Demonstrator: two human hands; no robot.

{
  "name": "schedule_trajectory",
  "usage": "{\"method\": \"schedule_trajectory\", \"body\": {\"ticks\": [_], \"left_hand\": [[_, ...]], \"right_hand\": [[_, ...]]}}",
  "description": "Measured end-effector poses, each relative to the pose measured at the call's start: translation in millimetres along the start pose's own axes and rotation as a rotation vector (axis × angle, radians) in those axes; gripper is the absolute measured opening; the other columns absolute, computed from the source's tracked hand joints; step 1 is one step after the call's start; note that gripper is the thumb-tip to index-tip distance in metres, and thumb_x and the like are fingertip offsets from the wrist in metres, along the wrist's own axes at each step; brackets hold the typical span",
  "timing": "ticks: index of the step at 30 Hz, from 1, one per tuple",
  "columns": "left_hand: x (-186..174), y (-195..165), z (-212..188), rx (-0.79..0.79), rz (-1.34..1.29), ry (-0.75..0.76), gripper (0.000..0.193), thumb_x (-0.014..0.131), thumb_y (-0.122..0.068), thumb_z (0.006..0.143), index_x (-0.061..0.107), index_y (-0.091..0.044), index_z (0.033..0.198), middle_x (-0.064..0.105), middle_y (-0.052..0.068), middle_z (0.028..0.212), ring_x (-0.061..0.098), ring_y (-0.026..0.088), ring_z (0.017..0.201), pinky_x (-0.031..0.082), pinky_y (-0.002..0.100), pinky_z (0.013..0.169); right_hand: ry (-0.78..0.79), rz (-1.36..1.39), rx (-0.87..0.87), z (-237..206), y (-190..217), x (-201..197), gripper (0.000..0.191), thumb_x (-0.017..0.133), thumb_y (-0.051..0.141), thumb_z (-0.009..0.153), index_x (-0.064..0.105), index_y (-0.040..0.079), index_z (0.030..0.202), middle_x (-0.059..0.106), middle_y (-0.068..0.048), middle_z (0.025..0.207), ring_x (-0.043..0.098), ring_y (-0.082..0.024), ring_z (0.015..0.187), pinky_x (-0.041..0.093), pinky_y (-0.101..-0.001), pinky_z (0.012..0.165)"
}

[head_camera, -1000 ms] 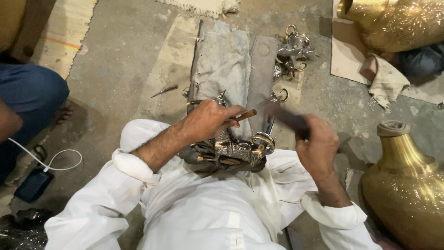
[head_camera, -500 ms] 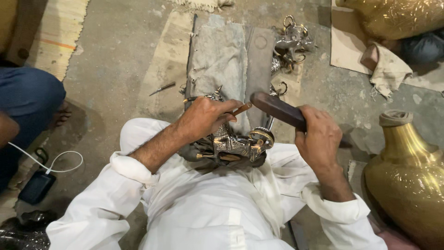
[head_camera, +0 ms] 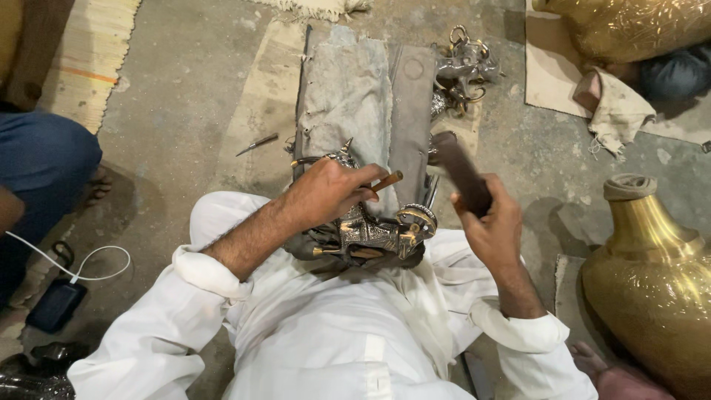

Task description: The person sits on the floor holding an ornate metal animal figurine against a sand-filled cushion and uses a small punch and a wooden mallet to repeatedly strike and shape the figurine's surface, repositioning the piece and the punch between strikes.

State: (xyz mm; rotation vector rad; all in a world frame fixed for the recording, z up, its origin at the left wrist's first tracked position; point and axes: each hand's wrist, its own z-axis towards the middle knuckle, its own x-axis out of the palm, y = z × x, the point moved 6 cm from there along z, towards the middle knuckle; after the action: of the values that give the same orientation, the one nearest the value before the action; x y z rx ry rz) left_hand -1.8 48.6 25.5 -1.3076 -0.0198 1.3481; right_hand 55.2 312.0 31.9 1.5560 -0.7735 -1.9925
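Note:
My left hand (head_camera: 326, 192) grips a thin chisel with a wooden handle (head_camera: 386, 181), its tip set against an ornate brass and silver metal piece (head_camera: 381, 231) resting on my lap. My right hand (head_camera: 492, 222) holds a dark wooden mallet (head_camera: 461, 172), raised above and to the right of the chisel. White sleeves cover both forearms. A grey padded cloth block (head_camera: 348, 96) lies on the floor just beyond the metal piece.
Several more ornate metal parts (head_camera: 463, 70) lie past the cloth block. A large brass vase (head_camera: 655, 285) stands at right, another brass vessel (head_camera: 629, 26) at top right beside a crumpled rag (head_camera: 611, 104). A person's blue-clad leg (head_camera: 41, 159) is at left, with a phone and white cable (head_camera: 63, 289).
The mallet in my right hand swung in toward the chisel, then lifted back up and to the right. My left hand stayed on the chisel and metal piece.

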Motion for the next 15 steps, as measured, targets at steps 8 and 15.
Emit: {"method": "schedule_trajectory", "body": {"ticks": [8, 15], "left_hand": [[7.1, 5.6, 2.1, -0.061, 0.066, 0.032, 0.036, 0.078, -0.019, 0.089, 0.064, -0.011, 0.121, 0.073, 0.008, 0.068, 0.072, 0.028, 0.058, 0.058, 0.041, 0.057], [6.9, 8.2, 3.4, -0.067, 0.096, 0.026, 0.036, 0.078, -0.022, 0.089, 0.065, -0.011, 0.12, 0.071, 0.012, 0.066, 0.071, 0.033, 0.061, 0.057, 0.044, 0.059]], "right_hand": [[-0.043, -0.388, -0.226, 3.5, 11.1, -11.1, 0.031, 0.078, 0.003, 0.084, 0.068, 0.006, 0.113, 0.069, -0.018, 0.093, 0.067, -0.038, 0.088, 0.05, -0.0468, 0.076], [-0.015, -0.153, -0.006, 11.1, -9.0, -6.6, 0.032, 0.076, 0.009, 0.086, 0.066, 0.011, 0.116, 0.07, -0.013, 0.09, 0.066, -0.036, 0.084, 0.051, -0.0443, 0.073]]}}
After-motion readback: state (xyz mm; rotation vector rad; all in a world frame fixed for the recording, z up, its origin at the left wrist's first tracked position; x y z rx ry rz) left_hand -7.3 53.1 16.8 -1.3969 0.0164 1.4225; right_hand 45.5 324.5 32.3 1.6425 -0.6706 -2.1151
